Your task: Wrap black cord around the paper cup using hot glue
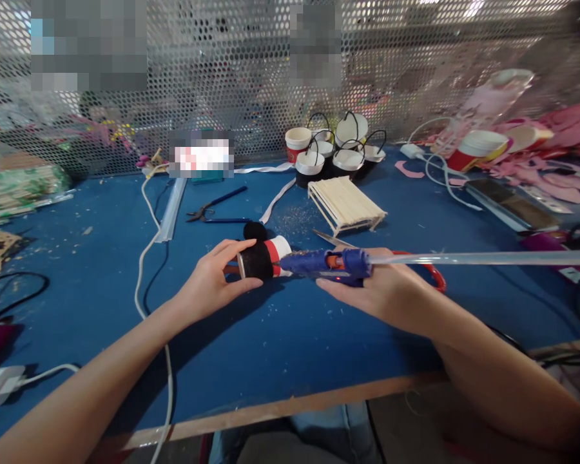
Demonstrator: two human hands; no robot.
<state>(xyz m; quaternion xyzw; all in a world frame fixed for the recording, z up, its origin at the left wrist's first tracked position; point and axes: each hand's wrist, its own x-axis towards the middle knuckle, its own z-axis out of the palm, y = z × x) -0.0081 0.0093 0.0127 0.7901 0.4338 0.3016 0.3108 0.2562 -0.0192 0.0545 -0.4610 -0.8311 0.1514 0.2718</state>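
My left hand (217, 274) is closed around a paper cup (256, 263) that lies on its side, banded black, red and white, with a round black piece at its upper edge. In my right hand (386, 287) is a blue hot glue gun (319, 264), its nozzle against or just in front of the cup's red band. A long clear glue stick (483, 258) sticks out of the gun's back to the right. Scissors with red handles (437, 277) lie partly hidden beneath my right hand.
Pliers (217, 209), a small stick-built table (345, 200) and several wire-handled cups (350, 161) stand or lie behind. A white cable (140, 277) crosses the left side. At right are a phone (512, 205) and pink scraps (536, 167). Perforated metal mesh (251, 84) closes the back.
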